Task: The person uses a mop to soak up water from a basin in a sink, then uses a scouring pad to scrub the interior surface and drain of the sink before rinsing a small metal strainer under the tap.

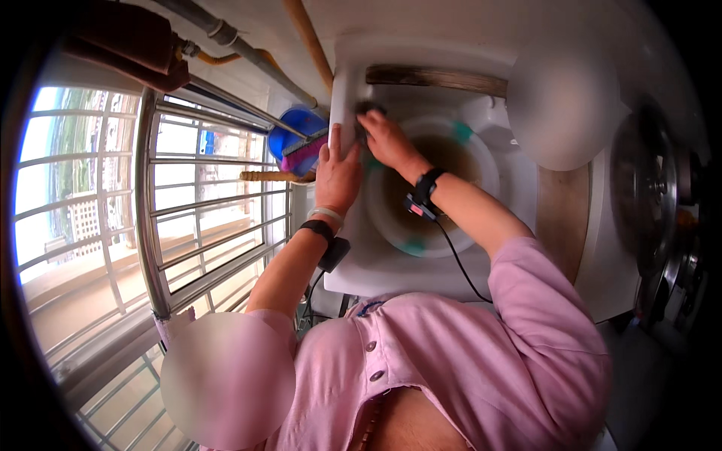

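My left hand (339, 175) lies on the left rim of a white sink (350, 242), its fingers apart and nothing seen in them. Just right of it, my right hand (389, 135) is closed on a dark scrubber or wad (369, 108) at the inner left edge of the sink; that thing is blurred and partly covered by the fingers. Below my right wrist, inside the sink, stands a round whitish basin (489, 169) with green patches on its rim. Brownish water (445, 152) shows in the basin. My right forearm hides part of it.
A worn wooden bar (437, 78) spans the sink's far end. To the left are a blue bucket (293, 121), a pink-bristled brush (307, 151) and metal window bars (214, 208). A wooden board (563, 214) and a round glass lid (648, 186) lie to the right.
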A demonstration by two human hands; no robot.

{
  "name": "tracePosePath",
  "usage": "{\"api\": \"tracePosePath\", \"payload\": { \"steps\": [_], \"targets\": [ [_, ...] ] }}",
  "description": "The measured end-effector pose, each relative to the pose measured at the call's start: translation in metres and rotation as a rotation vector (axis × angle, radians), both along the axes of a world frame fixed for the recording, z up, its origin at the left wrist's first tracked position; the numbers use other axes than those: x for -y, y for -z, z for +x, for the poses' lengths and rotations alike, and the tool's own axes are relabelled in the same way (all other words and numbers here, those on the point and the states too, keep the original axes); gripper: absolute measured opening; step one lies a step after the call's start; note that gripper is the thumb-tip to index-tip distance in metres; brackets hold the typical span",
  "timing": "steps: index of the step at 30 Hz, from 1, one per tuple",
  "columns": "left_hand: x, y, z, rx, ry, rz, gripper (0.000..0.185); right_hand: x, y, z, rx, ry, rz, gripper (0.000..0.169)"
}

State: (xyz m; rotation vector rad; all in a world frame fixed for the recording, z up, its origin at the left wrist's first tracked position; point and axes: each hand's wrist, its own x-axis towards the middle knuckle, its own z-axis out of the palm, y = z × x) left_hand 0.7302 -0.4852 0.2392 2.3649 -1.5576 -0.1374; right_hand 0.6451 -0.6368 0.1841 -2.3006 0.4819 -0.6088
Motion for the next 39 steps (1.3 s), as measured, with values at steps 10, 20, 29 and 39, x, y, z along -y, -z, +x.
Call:
{"api": "tracePosePath", "payload": {
  "steps": [10,20,29,39],
  "targets": [
    [0.005,0.008,-0.004,0.052,0.014,-0.037,0.048,-0.024,0.004,-0.102,-0.11,0.16,0.226,0.039],
    [0.004,0.014,-0.005,0.067,0.041,0.001,0.049,-0.03,0.122,-0.229,-0.492,0.588,0.094,0.032],
    [0.007,0.017,-0.004,0.09,0.046,-0.007,0.048,-0.041,0.117,-0.222,-0.285,0.535,0.323,0.037],
    [0.01,0.011,-0.009,0.06,0.012,0.069,0.052,0.047,0.112,-0.308,-0.241,1.09,-0.084,0.039]
  ]
}}
